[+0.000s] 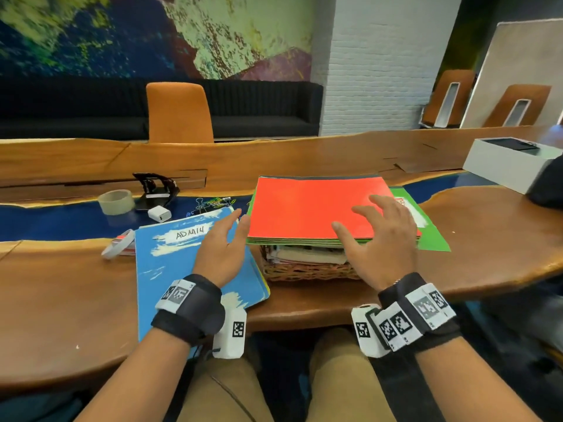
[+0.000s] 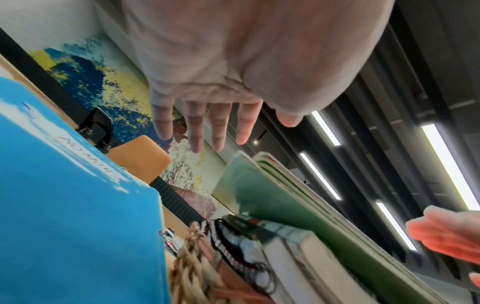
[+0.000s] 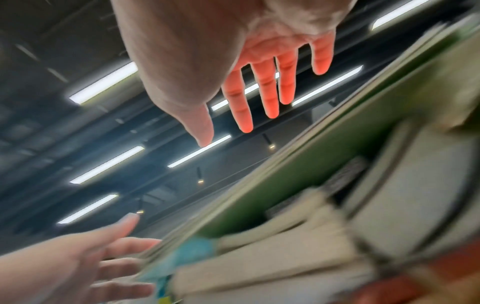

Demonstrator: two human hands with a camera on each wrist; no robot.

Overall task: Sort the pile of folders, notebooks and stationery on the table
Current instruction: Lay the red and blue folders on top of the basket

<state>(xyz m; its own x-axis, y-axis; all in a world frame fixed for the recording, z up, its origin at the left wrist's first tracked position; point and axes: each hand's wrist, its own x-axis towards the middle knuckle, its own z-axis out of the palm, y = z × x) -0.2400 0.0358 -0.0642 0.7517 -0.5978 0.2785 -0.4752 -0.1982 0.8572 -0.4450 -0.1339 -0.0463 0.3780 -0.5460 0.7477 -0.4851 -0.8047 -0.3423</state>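
1. Both hands are spread and hold nothing. The left hand [image 1: 221, 249] hovers at the left edge of the folder stack [image 1: 316, 208]; the right hand [image 1: 382, 239] hangs over its near right corner, fingers apart. Whether any fingertip touches the red folder on top I cannot tell.
2. The stack lies on a wicker basket [image 1: 304, 271] stuffed with notebooks [image 1: 307, 255] and overhangs it on every side. A lift from one side only would likely tip the folders, and they would slide off toward the far edge of the table [image 1: 61, 287].
3. The covers look glossy, so a loose pinch may take the red one alone and fan out the rest.
4. A green folder [image 1: 432, 236] sticks out at the right, askew; it may be left behind or dragged.
5. The blue folder [image 1: 170, 263] marked ADMIN lies just left of the basket, its near corner over the table edge. A sweep of the left wrist could push it off.
6. Clips [image 1: 213, 203] and a tape roll [image 1: 116, 201] lie beyond; sliding folders could scatter them.
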